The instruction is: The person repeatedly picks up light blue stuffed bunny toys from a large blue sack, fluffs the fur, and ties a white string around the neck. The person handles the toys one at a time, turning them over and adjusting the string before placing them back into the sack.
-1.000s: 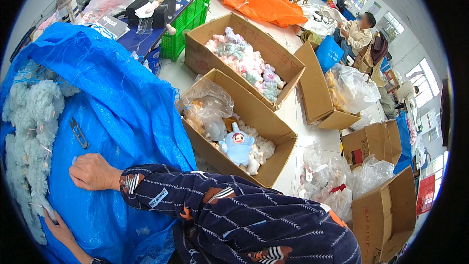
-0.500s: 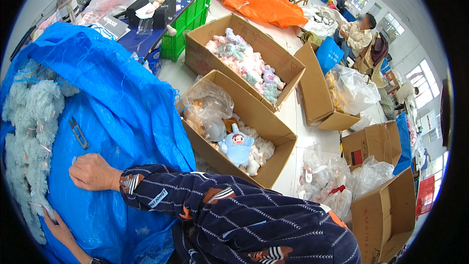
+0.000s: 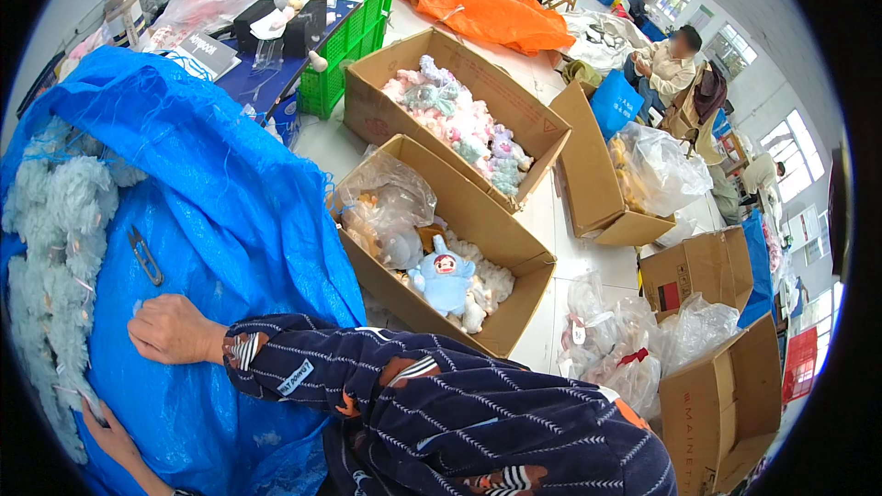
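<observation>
Seen from the right hand (image 3: 170, 331), with 12 at the top of the view, the pale blue-grey plush pile (image 3: 60, 257) lies toward 10 o'clock along the blue plastic sheet (image 3: 234, 285). Its long axis runs roughly from 12 to 6, slightly bowed. The left hand (image 3: 110, 434), at 7 o'clock, bends its fingers against the plush near its lower end; whether they grip a tuft, I cannot tell. The right hand is closed, fingers curled under, over the sheet, with a small whitish bit (image 3: 138, 307) at its knuckles; anything inside is hidden. Just beyond it, between 11 and 12, dark thread snips (image 3: 147, 262) lie on the sheet, tips toward 11 and handle loop toward 5. Near 3 o'clock, a light-blue plush doll (image 3: 444, 285) sits in a cardboard box (image 3: 510, 312), its top point aimed at 12.
</observation>
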`<state>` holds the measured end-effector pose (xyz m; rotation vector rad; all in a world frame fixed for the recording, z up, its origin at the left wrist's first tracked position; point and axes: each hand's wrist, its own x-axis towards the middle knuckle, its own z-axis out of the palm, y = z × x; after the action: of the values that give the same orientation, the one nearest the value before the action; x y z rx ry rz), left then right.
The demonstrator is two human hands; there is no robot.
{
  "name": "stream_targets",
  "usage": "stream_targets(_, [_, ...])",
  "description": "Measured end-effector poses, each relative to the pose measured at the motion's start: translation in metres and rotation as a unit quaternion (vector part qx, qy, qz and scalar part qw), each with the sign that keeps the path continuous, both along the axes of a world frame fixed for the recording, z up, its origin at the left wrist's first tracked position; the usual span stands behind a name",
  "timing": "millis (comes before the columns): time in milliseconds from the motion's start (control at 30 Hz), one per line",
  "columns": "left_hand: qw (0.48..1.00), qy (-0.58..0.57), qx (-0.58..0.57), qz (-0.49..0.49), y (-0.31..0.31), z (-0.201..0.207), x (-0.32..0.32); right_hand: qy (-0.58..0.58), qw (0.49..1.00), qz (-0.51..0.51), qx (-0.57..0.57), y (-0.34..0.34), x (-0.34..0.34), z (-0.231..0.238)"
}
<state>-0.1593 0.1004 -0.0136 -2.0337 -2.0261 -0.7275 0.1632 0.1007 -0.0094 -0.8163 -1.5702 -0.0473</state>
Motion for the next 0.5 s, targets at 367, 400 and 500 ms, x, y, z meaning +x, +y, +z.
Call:
stream_targets(367, [1.000, 0.000, -0.004, -0.012, 0.002, -0.002, -0.008, 0.008, 1.000, 0.004, 0.000, 0.000, -0.001, -0.001])
stream_targets(400, [1.000, 0.008, 0.002, -0.011, 0.004, -0.003, -0.009, 0.008, 1.000, 0.003, 0.000, 0.001, -0.001, -0.001])
stream_targets(500, [1.000, 0.015, 0.007, 0.003, 0.006, -0.008, -0.018, 0.004, 1.000, 0.004, -0.008, 0.001, -0.001, -0.003])
